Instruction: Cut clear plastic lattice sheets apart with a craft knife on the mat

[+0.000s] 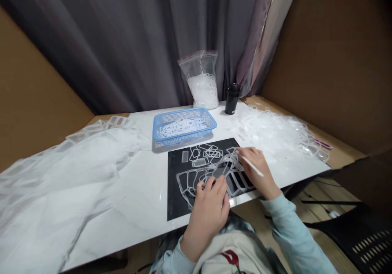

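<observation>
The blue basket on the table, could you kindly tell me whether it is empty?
Not empty: white frame-like pieces lie inside the blue basket, with its back wall showing above them.

Mat [174, 192], black. On it: clear sheet [196, 170], loose frames [200, 162]; left hand [212, 194] upon the sheet. At the mat's right edge: right hand [259, 167], holding white stick [252, 166]. Beyond mat: blue basket [183, 139] of white pieces [185, 125]; farther, part-filled bag [203, 88], black cup [232, 99]. Left of mat: sheet pile [76, 163]. Right of mat: plastic heap [272, 129].

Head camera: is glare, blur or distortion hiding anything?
Head view: edges stretch, the top-right corner is dark; left heap and right heap wash out white; clear frames show better against the black mat, outlines soft near the right hand.
</observation>
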`<action>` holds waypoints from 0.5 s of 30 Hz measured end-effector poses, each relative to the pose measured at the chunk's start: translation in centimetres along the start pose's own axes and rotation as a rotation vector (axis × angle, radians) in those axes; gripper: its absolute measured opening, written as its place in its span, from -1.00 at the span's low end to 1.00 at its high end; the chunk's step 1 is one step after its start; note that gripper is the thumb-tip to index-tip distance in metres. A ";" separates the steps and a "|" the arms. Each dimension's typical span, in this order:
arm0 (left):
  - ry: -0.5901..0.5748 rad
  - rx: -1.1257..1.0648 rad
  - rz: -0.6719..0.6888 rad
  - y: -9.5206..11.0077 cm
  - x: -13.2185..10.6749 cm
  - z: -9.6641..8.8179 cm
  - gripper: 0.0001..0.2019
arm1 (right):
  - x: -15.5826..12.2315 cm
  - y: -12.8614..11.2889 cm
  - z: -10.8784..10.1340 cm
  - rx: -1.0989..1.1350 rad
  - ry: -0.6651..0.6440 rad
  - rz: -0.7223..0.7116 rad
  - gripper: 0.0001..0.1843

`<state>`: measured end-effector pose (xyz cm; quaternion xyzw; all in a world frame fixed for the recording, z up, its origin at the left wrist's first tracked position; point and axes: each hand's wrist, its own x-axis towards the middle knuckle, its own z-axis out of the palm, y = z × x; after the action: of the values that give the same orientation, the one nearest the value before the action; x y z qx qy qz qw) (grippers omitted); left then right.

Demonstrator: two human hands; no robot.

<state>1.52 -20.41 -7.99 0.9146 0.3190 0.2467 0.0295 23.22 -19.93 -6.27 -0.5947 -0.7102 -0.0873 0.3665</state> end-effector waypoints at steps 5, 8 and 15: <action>-0.002 0.006 -0.005 0.0 0.0 0.0 -0.71 | 1.1 1.4 -0.9 -0.033 0.406 0.184 -0.71; -0.014 0.012 -0.006 0.0 0.0 -0.2 -0.70 | 0.7 1.2 -1.0 -0.005 0.494 0.236 -0.72; -0.002 0.004 -0.008 0.0 -0.2 -0.2 -0.67 | -0.6 -0.2 -0.7 0.258 0.019 0.112 -0.78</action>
<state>1.30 -20.55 -7.91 0.9137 0.3230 0.2449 0.0288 23.35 -20.88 -6.06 -0.5806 -0.6776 0.0198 0.4509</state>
